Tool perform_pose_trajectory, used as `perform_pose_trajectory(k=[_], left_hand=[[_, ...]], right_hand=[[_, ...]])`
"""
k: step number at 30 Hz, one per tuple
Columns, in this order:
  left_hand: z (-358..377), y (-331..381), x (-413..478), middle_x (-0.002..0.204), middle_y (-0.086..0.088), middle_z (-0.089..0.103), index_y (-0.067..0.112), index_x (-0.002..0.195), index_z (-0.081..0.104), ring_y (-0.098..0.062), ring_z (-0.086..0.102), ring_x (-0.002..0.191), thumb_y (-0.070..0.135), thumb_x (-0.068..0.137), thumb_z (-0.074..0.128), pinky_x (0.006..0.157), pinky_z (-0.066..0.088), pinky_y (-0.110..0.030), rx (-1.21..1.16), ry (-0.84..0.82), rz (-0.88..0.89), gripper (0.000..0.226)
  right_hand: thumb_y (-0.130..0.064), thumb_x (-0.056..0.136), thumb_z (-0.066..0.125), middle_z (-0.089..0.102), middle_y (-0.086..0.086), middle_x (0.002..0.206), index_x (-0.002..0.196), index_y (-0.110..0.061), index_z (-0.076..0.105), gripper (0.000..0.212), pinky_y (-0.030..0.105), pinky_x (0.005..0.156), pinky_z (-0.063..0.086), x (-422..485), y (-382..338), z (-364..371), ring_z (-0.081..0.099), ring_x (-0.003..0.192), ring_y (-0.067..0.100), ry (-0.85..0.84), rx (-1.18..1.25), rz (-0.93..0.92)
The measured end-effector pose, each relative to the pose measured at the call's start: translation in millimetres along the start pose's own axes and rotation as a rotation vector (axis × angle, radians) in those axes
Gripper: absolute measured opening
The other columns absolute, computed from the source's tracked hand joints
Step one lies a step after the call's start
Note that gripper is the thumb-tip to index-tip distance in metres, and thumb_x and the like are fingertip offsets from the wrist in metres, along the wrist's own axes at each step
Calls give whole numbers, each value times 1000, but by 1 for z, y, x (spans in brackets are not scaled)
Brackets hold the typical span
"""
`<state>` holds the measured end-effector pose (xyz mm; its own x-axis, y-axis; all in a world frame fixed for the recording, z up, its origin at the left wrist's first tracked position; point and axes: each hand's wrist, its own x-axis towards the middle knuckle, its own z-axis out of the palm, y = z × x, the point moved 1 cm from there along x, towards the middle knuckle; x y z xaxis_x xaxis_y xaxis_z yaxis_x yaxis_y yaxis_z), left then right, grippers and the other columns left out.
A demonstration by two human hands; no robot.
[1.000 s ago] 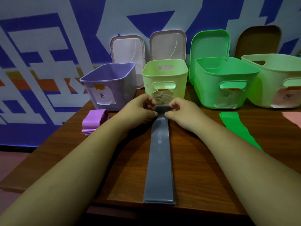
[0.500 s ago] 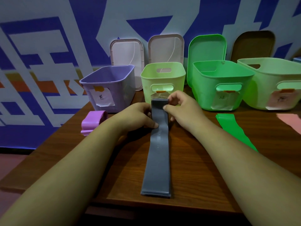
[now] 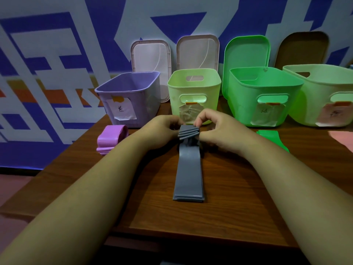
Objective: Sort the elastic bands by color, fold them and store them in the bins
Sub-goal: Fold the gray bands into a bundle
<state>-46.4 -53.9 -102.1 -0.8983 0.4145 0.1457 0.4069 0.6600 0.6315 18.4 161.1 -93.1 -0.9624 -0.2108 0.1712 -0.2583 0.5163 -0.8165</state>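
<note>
A grey elastic band [image 3: 188,175] lies lengthwise on the wooden table [image 3: 238,197]. Its far end is folded into a small layered stack. My left hand [image 3: 162,131] and my right hand [image 3: 215,129] both pinch that folded end from either side. Behind the hands stand four bins: a purple bin [image 3: 131,96], a pale green bin [image 3: 194,92], a bright green bin [image 3: 263,96] and a light green bin [image 3: 324,92], each with a paper label. Folded purple bands [image 3: 110,138] lie to the left, a green band [image 3: 271,138] to the right, a pink band [image 3: 342,139] at the right edge.
Several lids [image 3: 150,60] lean against the blue and white wall behind the bins. The table's left edge runs diagonally past the purple bands, and its front edge is just below the grey band's near end.
The far end of the grey band has been folded over onto itself more times, so the flat stretch is shorter and its near end has slid away from the table's front edge.
</note>
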Motion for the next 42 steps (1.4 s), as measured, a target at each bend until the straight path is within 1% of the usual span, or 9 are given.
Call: perform_pose_trajectory(k=[4, 8, 11, 15, 18, 23, 28, 33, 42], left_hand=[[-5, 3, -5, 99, 16, 78, 36, 109, 77, -1, 72, 94, 22, 98, 72, 90, 59, -32, -18, -72, 16, 19], [-12, 8, -13, 78, -2, 72, 26, 110, 76, -10, 62, 65, -1, 99, 51, 60, 51, -17, -299, -133, -137, 39], [-14, 4, -16, 94, -15, 70, 10, 122, 75, -17, 60, 74, 4, 101, 46, 68, 52, -23, -581, -192, -211, 36], [-16, 2, -15, 112, 1, 76, 24, 127, 71, -13, 73, 100, 29, 98, 74, 89, 56, -25, -307, -250, -94, 29], [-14, 0, -11, 116, -2, 76, 25, 123, 71, -20, 73, 109, 24, 93, 80, 92, 59, -31, -298, -263, -89, 32], [-13, 1, -11, 112, -2, 76, 26, 117, 73, -24, 73, 107, 21, 89, 84, 94, 60, -39, -324, -228, -64, 31], [-11, 3, -10, 111, -5, 76, 24, 117, 73, -22, 74, 101, 14, 87, 84, 85, 59, -34, -358, -210, -56, 33], [-15, 6, -14, 120, -12, 73, 20, 127, 68, -27, 72, 103, 10, 90, 80, 94, 59, -40, -374, -254, -53, 40], [-19, 17, -23, 124, 20, 72, 43, 130, 64, 3, 68, 112, 31, 82, 89, 100, 52, -27, -216, -399, -50, 56]], right_hand=[[-14, 88, 79, 63, -8, 63, 103, -34, 67, 29, 30, 53, 41, -6, -1, -3, 51, 55, 12, -65, -25, -4], [-9, 88, 82, 63, -28, 64, 104, -22, 69, 24, 16, 47, 39, -7, -1, -1, 50, 48, -1, -97, -44, -23], [-7, 86, 82, 68, -23, 80, 101, -20, 69, 23, 17, 47, 40, -8, -2, -2, 51, 52, -1, -113, -49, -34], [-3, 83, 79, 65, 0, 115, 95, -22, 72, 24, 43, 66, 56, -7, -2, -2, 65, 79, 17, -128, -105, -67], [2, 87, 67, 65, -3, 115, 92, -19, 77, 24, 44, 79, 60, -6, -1, -4, 70, 89, 24, -157, -83, -81], [-21, 97, 72, 71, -10, 83, 98, -27, 78, 9, 33, 70, 58, -5, -2, -5, 65, 71, 8, 64, 107, -44], [-60, 87, 79, 67, -19, 108, 110, -42, 69, 31, 25, 79, 50, -3, 3, -2, 63, 96, 1, -62, -87, 143], [-55, 86, 83, 75, -18, 106, 110, -42, 73, 29, 26, 83, 52, -3, 2, 2, 69, 100, 3, -141, -124, 153], [-38, 80, 93, 78, -1, 105, 108, -35, 70, 36, 42, 91, 58, -1, 6, 5, 74, 102, 25, -38, -15, 80]])
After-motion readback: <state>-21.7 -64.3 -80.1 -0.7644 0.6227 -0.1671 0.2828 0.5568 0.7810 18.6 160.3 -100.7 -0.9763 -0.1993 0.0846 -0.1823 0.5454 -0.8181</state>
